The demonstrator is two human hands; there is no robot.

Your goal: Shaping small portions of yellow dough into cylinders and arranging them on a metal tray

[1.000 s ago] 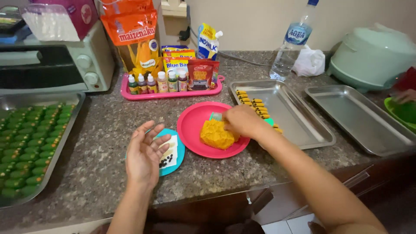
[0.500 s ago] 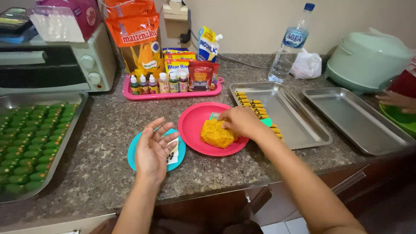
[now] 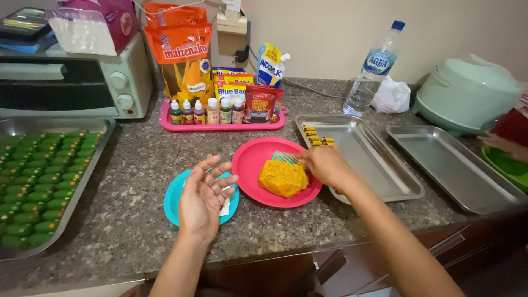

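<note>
My left hand [image 3: 202,199] hovers palm up and empty above a small teal plate [image 3: 175,199], fingers spread. My right hand [image 3: 325,164] rests at the right rim of a pink plate [image 3: 250,160], its fingers closed at the edge of a lump of orange dough [image 3: 282,178]. A green comb [image 3: 285,158] lies on the dough's far side, just beside those fingers. Whether the fingers pinch dough or the comb is hidden. Behind the hand, a steel tray [image 3: 379,165] carries several small orange dough pieces [image 3: 315,137] at its far left end.
A large tray of green dough pieces [image 3: 38,181] sits at the left, with a toaster oven [image 3: 71,82] behind it. A pink tray of colouring bottles and packets [image 3: 220,113] stands at the back. A water bottle [image 3: 373,71], an empty steel tray [image 3: 454,165] and a green cooker [image 3: 467,93] are at the right. Another person's hand [image 3: 503,144] shows at the far right.
My left hand has lifted slightly and turned over the teal plate. My right hand stays at the dough on the pink plate.
</note>
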